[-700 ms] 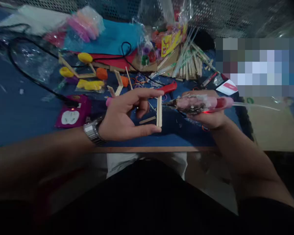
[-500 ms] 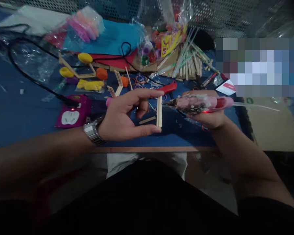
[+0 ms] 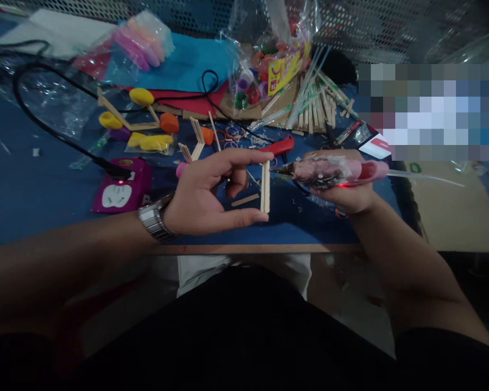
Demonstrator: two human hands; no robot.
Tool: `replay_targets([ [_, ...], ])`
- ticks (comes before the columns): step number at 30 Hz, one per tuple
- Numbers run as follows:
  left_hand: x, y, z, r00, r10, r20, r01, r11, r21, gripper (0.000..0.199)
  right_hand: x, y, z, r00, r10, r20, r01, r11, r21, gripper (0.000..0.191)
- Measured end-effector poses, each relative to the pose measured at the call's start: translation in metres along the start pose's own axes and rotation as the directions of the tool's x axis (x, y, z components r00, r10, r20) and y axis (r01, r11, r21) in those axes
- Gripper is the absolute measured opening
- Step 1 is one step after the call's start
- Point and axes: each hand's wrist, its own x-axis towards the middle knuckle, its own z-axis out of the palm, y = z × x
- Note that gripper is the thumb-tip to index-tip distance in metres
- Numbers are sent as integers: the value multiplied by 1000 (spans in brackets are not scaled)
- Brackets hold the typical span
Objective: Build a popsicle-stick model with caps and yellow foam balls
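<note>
Pinching a short wood stack [image 3: 265,187] end to end, the left hand [image 3: 199,195] has its index finger at the twelve o'clock end and its thumb at the six o'clock end. Those two are spread as far as the stack is long, while the other fingers curl back toward nine o'clock; this grip probably serves to leave the long edge facing three o'clock bare. The stack is held above the blue table [image 3: 24,190], between the hands.

At its three o'clock, the right hand [image 3: 354,198] is wrapped around the pink glue gun [image 3: 330,172]. The fingers lie mostly under the body, so whether one presses the trigger cannot be told. The nozzle [image 3: 284,170] points toward nine o'clock, close to the stack's upper half, seemingly to bring the tip in from the side without crossing the left fingers. A clear glue stick [image 3: 426,176] juts from the gun's back toward three o'clock.

From the stack, a loose stick [image 3: 245,200] lies just off at eight o'clock, and a red cutter [image 3: 280,146] at one o'clock, apparently within easy reach. The purple socket [image 3: 124,190] sits well apart at nine o'clock, with a black plug [image 3: 113,168] in it.
</note>
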Motion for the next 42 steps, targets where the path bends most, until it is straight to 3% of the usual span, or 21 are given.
replay_targets([
  [6,0,5,2,998,-45,-39,46,999,11,84,1,0,-2,997,-66,34,66,998,-10,50],
  [10,-1,6,6,994,-74,-77,75,997,12,81,2,-4,-1,999,-42,16,42,999,-18,48],
  [15,2,10,6,996,-73,-48,75,997,30,79,3,-4,2,999,-29,-17,29,1000,-3,38],
  [25,-2,7,6,994,-101,-49,102,994,30,81,0,-1,-1,1000,-24,1,24,1000,-6,51],
  [32,-3,2,5,997,-66,-46,66,998,7,89,-1,3,0,999,29,-17,-30,999,-34,40],
  [37,-2,5,4,995,-90,-34,91,996,19,86,1,1,0,999,-30,-23,31,999,10,45],
  [42,-3,3,4,996,-81,-38,81,997,-6,91,-1,4,-1,1000,-3,-3,3,1000,-25,44],
])
